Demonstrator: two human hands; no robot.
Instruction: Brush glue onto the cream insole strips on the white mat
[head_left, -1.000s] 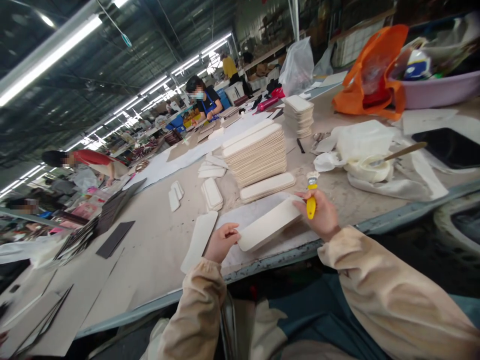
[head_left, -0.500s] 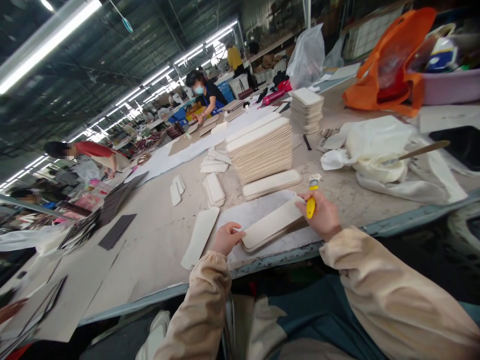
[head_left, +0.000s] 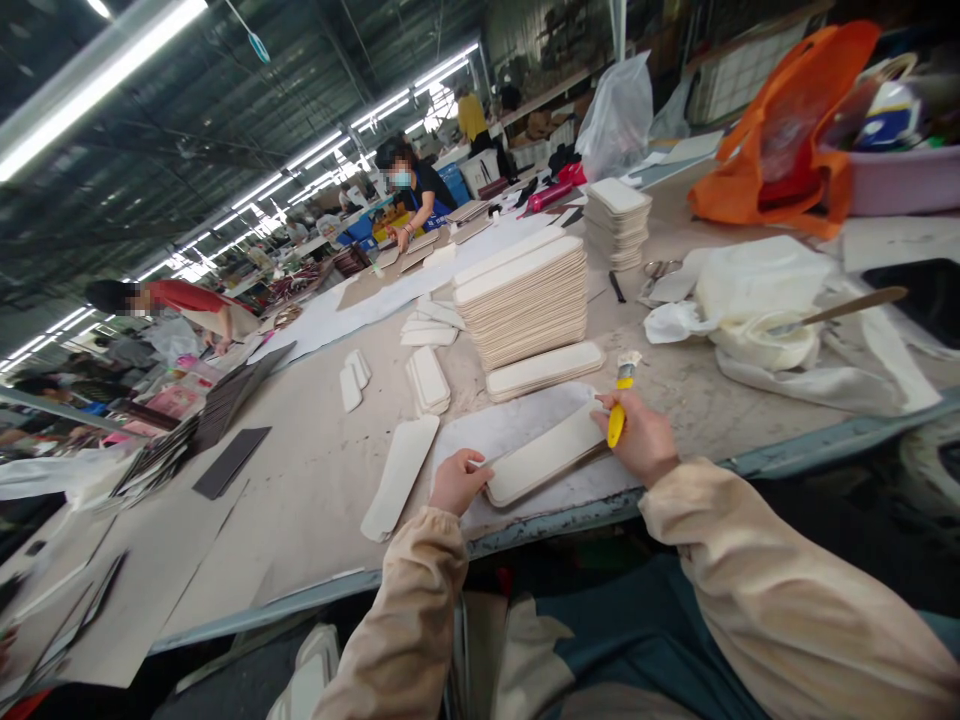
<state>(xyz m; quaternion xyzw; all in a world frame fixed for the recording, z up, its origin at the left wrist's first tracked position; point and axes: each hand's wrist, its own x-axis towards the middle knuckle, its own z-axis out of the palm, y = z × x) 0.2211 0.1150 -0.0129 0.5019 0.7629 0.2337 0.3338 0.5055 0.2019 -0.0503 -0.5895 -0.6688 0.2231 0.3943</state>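
A long off-white panel with rounded corners (head_left: 546, 452) lies slantwise over a white sheet (head_left: 471, 432) at the table's front edge. My left hand (head_left: 459, 482) pinches its left end between thumb and fingers. At the other end, my right hand (head_left: 641, 436) is closed around a yellow-handled paintbrush (head_left: 616, 424), bristles upward, while its fingertips touch the panel. Left of the sheet lies another pale panel (head_left: 401, 475). Just behind my hands are a low pile of panels (head_left: 546, 370) and a tall stack of them (head_left: 525, 305).
To the right, a plastic-wrapped tub of white paste (head_left: 780, 335) has a wooden-handled tool (head_left: 851, 305) in it. Beyond stands an orange bag (head_left: 780, 130). Smaller white pieces (head_left: 429, 380) and dark boards (head_left: 232, 462) lie leftward. Co-workers (head_left: 420, 195) work further back.
The panel's right end has come down a little, so the panel lies flatter against the sheet. The brush in my right hand has shifted slightly left and tilts more.
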